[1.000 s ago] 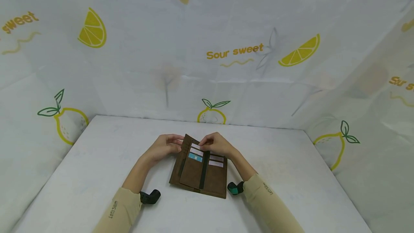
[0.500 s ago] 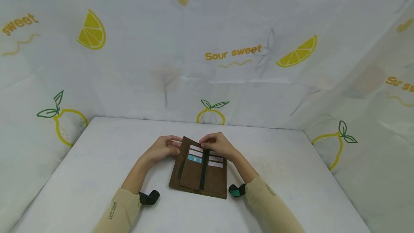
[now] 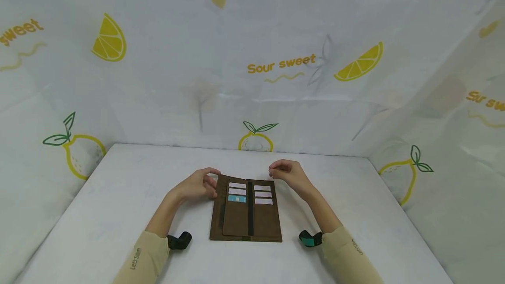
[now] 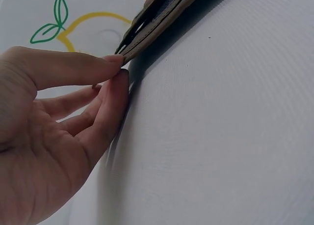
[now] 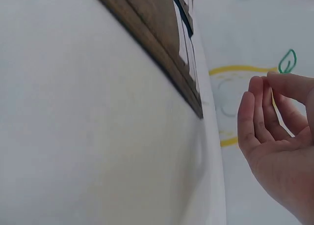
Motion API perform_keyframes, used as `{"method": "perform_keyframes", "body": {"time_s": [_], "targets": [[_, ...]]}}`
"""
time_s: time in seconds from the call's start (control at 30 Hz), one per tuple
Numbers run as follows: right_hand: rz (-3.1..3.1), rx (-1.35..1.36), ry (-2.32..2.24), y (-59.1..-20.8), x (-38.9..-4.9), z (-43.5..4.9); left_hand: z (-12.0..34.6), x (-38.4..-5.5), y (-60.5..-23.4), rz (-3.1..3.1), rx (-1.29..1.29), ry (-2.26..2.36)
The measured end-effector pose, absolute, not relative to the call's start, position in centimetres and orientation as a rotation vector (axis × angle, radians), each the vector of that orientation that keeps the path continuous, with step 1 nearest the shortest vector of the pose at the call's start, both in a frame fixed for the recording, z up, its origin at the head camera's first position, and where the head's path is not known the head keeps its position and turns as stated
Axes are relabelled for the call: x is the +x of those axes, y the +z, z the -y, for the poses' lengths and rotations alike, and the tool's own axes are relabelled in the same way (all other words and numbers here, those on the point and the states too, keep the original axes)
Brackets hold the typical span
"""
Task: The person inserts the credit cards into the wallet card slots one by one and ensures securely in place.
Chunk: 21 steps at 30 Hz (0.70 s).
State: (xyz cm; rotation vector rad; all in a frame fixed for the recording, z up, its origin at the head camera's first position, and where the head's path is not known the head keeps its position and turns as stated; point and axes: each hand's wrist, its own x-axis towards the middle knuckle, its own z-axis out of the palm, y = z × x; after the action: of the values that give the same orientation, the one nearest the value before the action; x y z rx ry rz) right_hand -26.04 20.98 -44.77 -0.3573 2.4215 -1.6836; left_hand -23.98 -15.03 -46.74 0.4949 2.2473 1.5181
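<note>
A brown wallet (image 3: pixel 236 220) lies spread out on the white table, with white cards (image 3: pixel 263 194) in slots on both sides. One blue card (image 3: pixel 236 198) shows in the lowest slot on the left half. My left hand (image 3: pixel 194 186) is at the wallet's upper left corner. In the left wrist view, its thumb and a finger pinch the edge of the wallet (image 4: pixel 164 31). Beyond the upper right corner, apart from the wallet, my right hand (image 3: pixel 293 178) hovers with loosely bent fingers. The right wrist view shows nothing held in that hand (image 5: pixel 279 136).
The white table (image 3: pixel 138 179) surrounds the wallet. Behind it hangs a white backdrop (image 3: pixel 173 56) printed with lemons and lettering. Each wrist wears a black camera mount, the left one (image 3: pixel 179 241) beside the sleeve.
My right hand has left the wallet and moved to the right. The wallet has turned straighter and flatter, and its upper right cards are uncovered. My left hand stays at the left corner.
</note>
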Motion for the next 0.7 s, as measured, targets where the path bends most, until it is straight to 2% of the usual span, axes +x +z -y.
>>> {"method": "perform_keyframes", "body": {"time_s": [0.23,0.5,0.7], "targets": [[-2.454,-0.278,-1.678,-44.7,-24.7,-23.8,15.4,-23.8,-46.6,-2.272,0.498,1.464],[-2.472,-0.264,-1.671,-44.8,-24.2,-24.9,16.6,-24.1,-47.0,-2.304,0.490,1.455],[-2.569,-0.336,-1.605,-44.2,-24.1,-25.4,18.1,-23.5,-47.0,-2.388,0.439,1.391]]}}
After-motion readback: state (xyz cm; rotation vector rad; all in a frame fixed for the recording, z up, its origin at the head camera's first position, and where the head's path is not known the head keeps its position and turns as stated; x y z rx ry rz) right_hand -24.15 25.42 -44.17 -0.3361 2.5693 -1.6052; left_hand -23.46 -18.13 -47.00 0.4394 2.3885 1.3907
